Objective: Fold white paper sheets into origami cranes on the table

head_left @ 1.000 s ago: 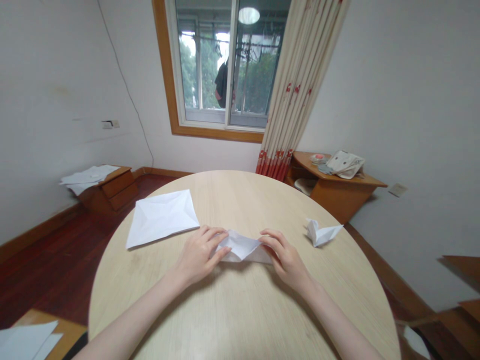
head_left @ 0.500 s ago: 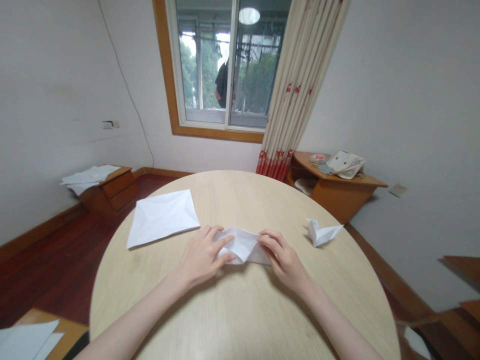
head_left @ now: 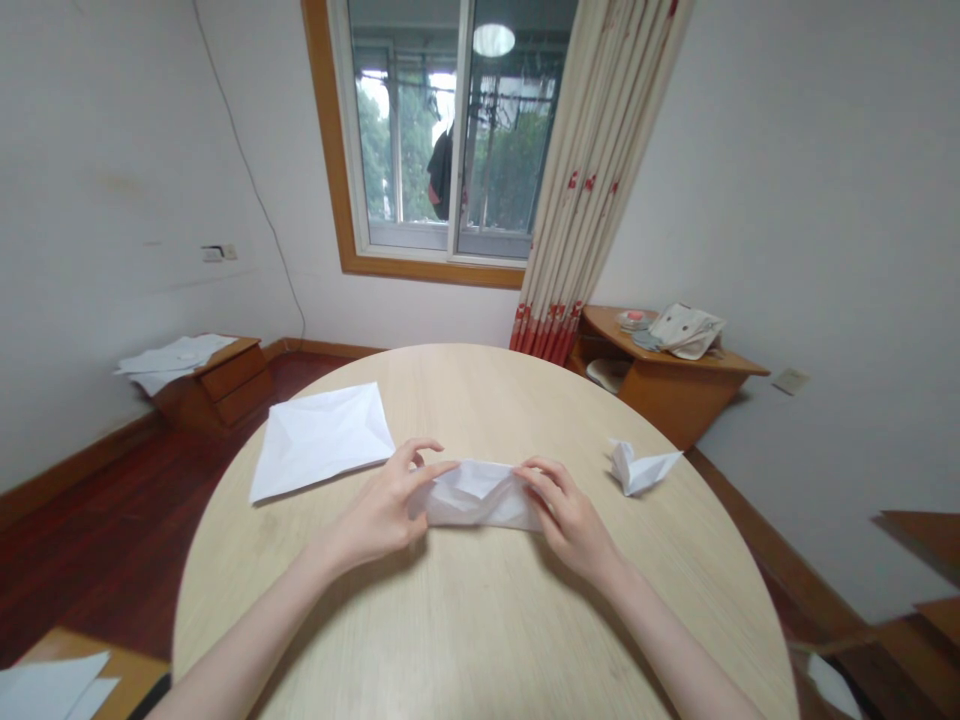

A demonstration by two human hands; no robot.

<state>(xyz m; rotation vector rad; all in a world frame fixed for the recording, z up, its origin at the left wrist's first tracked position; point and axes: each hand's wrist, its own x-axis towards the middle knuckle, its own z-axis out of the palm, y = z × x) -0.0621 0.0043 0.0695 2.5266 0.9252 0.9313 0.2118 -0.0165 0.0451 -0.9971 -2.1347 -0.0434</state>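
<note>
A white folded sheet of paper point(head_left: 480, 505) lies on the round table in front of me, with a loose flap raised along its far edge. My left hand point(head_left: 386, 500) is at its left end, the index finger on the upper fold and the thumb by the lower left corner; the other fingers are raised and spread. With bent fingers, my right hand point(head_left: 566, 515) grips the right end, fingertips on the upper edge. Part of that end is hidden under the hand.
A stack of creased white paper point(head_left: 322, 440) lies left on the round table point(head_left: 480, 620). To the right sits a folded paper figure point(head_left: 641, 467). Behind are a small cabinet with papers point(head_left: 176, 357) and a corner shelf point(head_left: 675, 395) bearing a cloth bag point(head_left: 686, 330).
My left hand has moved a little left, its thumb coming off the middle flap and its fingers spreading. The flap's point now sits higher, showing more of the strip below. My right hand stays at the right end.
</note>
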